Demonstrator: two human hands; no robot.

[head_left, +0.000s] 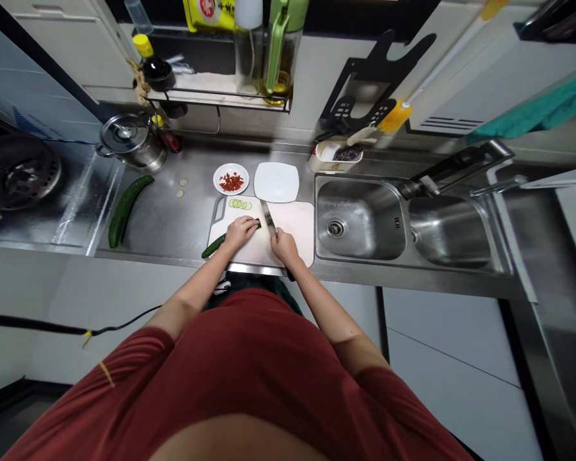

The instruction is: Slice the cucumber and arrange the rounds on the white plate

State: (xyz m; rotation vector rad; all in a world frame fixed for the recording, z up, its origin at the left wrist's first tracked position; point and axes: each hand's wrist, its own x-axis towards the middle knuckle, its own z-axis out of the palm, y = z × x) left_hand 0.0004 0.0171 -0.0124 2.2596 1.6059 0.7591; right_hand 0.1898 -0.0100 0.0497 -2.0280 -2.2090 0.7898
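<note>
On the white cutting board (295,230) lies a cucumber (214,246), partly covered by my left hand (241,232), whose fingers press down on it near its cut end. My right hand (283,246) is wrapped round the handle of a knife (267,216), its blade pointing away from me just right of the cucumber's end. Several cucumber slices (240,204) lie at the board's upper left. Beyond the board are a white plate with chopped red pieces (232,182) and a bare white square plate (276,182).
A whole cucumber (125,211) and two loose slices (181,187) lie on the steel counter at left, near a lidded pot (132,141). A double sink (360,218) adjoins the board's right side. Bottles stand on a rack (216,97) above.
</note>
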